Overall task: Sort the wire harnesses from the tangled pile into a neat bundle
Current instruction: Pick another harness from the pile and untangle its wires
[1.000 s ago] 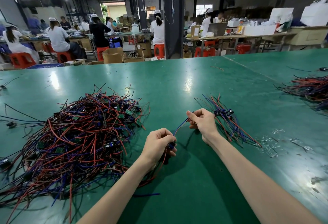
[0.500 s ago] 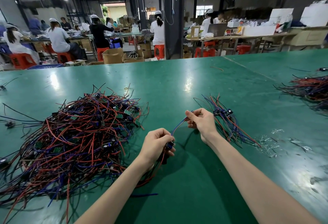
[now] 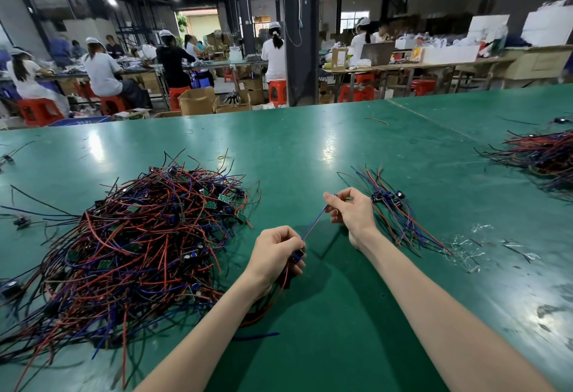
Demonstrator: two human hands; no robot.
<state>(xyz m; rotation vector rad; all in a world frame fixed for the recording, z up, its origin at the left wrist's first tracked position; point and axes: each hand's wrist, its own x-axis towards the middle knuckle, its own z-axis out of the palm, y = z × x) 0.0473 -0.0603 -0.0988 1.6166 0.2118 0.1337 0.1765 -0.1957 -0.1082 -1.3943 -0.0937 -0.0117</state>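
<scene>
Wire harness (image 3: 313,222) is held taut: left grip (image 3: 274,256) clutches its connector end. Right grip (image 3: 350,213) pinches the blue wire.

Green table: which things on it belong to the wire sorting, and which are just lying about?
In the job: tangled pile; held harness, stretched between left hand and right hand; neat bundle beside the right hand.
Lying about: clear plastic scraps; second wire heap at the far right; stray wire near the far edge.
</scene>
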